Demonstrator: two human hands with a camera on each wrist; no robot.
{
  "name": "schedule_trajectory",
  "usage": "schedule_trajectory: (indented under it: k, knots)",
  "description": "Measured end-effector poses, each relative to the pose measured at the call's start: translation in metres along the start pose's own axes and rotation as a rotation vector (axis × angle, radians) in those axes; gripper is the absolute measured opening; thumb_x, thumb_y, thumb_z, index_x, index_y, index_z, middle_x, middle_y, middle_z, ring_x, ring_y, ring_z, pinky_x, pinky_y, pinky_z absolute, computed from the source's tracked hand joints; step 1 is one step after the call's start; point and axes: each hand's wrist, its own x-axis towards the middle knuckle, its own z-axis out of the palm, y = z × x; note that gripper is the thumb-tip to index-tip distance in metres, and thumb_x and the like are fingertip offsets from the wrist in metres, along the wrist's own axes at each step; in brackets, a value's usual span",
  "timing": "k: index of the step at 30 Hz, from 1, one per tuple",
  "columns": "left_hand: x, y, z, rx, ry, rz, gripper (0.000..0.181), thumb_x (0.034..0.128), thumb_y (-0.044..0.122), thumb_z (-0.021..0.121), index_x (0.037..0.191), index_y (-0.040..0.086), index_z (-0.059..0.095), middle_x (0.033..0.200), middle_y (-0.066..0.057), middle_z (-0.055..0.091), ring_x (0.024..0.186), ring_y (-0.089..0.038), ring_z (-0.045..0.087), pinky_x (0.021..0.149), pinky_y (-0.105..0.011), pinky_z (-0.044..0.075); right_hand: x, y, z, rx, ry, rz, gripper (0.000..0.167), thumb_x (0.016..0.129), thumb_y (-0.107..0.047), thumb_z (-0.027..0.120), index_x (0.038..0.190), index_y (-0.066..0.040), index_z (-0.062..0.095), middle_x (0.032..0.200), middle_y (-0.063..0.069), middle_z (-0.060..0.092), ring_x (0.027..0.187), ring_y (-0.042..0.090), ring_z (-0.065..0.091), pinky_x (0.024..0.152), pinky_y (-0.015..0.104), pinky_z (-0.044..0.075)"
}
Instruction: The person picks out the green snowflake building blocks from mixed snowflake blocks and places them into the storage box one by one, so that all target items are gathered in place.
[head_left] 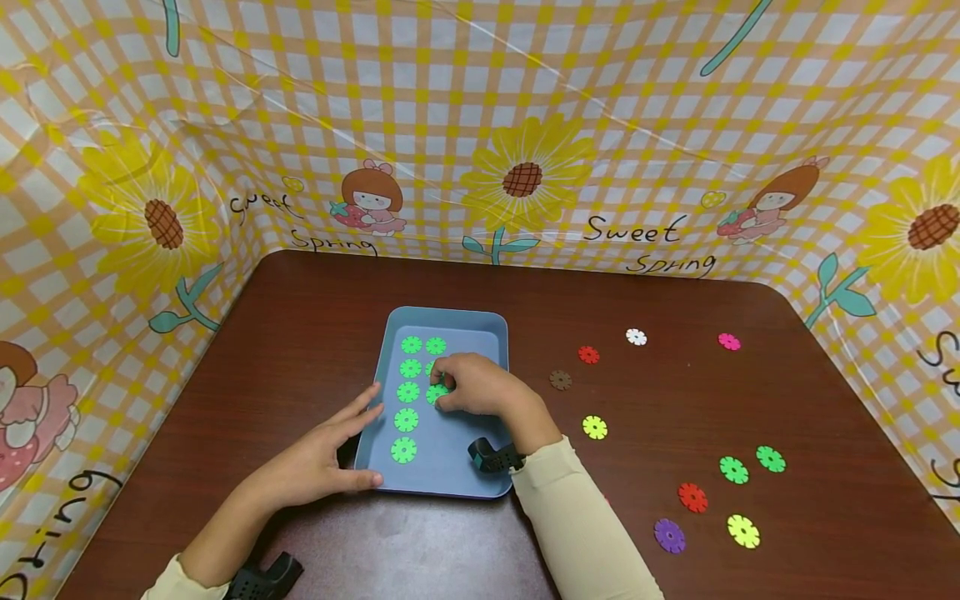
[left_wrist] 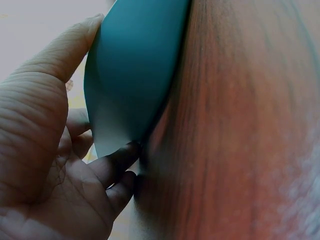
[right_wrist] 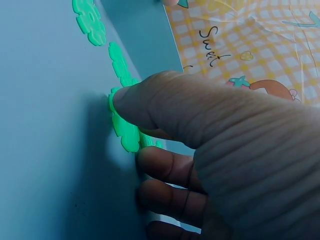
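A blue-grey tray [head_left: 457, 462] lies on the table with several green notched plastic discs [head_left: 403, 450] in two columns at its left. My left hand [head_left: 318, 458] rests against the tray's near left corner, fingers on the left rim and thumb near the front edge. In the left wrist view, the thumb touches the rim of the tray [left_wrist: 135, 65] and fingertips meet its outer wall. My right hand [head_left: 480, 387] reaches inside the tray and pinches a green notched disc [right_wrist: 125, 130] at the lower end of the second column. The right index finger is partly hidden behind the thumb.
Loose notched discs lie right of the tray: a brown disc [head_left: 560, 380], a white disc [head_left: 636, 337], a pink disc [head_left: 729, 342], a purple disc [head_left: 670, 536], and several in red, yellow and green. A checked cloth [head_left: 435, 108] stands around the table's back and sides.
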Motion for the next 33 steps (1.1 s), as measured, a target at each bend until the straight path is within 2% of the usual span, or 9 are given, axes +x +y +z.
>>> schedule_trajectory:
  k: [24, 33]
  knots:
    - [0.0, 0.001, 0.001, -0.007, 0.006, 0.009, 0.096, 0.0809, 0.04, 0.083, 0.154, 0.004, 0.033, 0.166, 0.002, 0.01, 0.149, -0.023, 0.014, 0.112, -0.055, 0.025, -0.006, -0.004, -0.008, 0.054, -0.001, -0.006, 0.018, 0.087, -0.016, 0.076, 0.103, -0.012, 0.068, 0.082, -0.001, 0.057, 0.075, 0.016, 0.053, 0.064, 0.029, 0.044]
    - [0.0, 0.0, 0.0, -0.009, 0.006, 0.004, 0.096, 0.0808, 0.04, 0.083, 0.154, 0.004, 0.033, 0.166, 0.001, 0.01, 0.149, -0.024, 0.015, 0.111, -0.056, 0.026, -0.011, -0.007, -0.019, 0.084, 0.027, -0.083, 0.023, 0.088, -0.016, 0.074, 0.108, -0.007, 0.066, 0.091, 0.007, 0.06, 0.074, 0.015, 0.052, 0.065, 0.029, 0.044]
